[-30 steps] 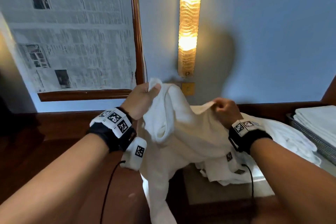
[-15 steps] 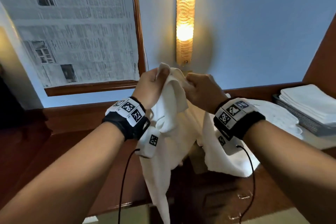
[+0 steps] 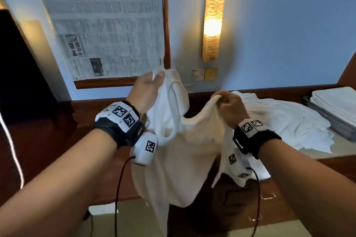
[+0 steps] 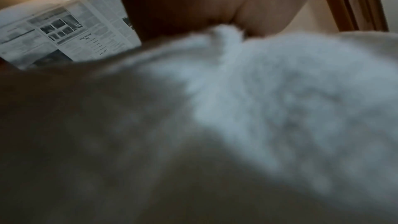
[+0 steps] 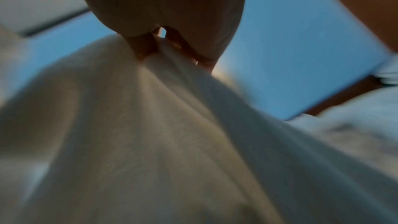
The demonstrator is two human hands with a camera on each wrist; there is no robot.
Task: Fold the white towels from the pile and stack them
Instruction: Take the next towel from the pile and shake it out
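A white towel (image 3: 185,152) hangs in the air between my two hands, sagging in the middle and trailing down past the counter edge. My left hand (image 3: 154,81) grips one top corner, held higher. My right hand (image 3: 221,100) pinches the top edge further right and lower. In the left wrist view the towel (image 4: 269,100) fills the frame, blurred, bunched under my left hand (image 4: 226,23). In the right wrist view my right hand (image 5: 163,47) pinches a ridge of the towel (image 5: 172,142). The loose pile of white towels (image 3: 285,121) lies on the counter behind my right hand. Folded towels (image 3: 337,102) are stacked at the far right.
A dark wooden counter (image 3: 63,140) runs along the blue wall. A grey tray (image 3: 331,123) holds the folded stack. Above are a lit wall lamp (image 3: 213,13), a newspaper-covered frame (image 3: 107,21) and wall switches (image 3: 204,74). Black cables (image 3: 119,188) hang from my wrists.
My hands have drawn apart: the right hand slid right and down along the towel's edge, spreading the cloth between them. The left hand keeps its corner.
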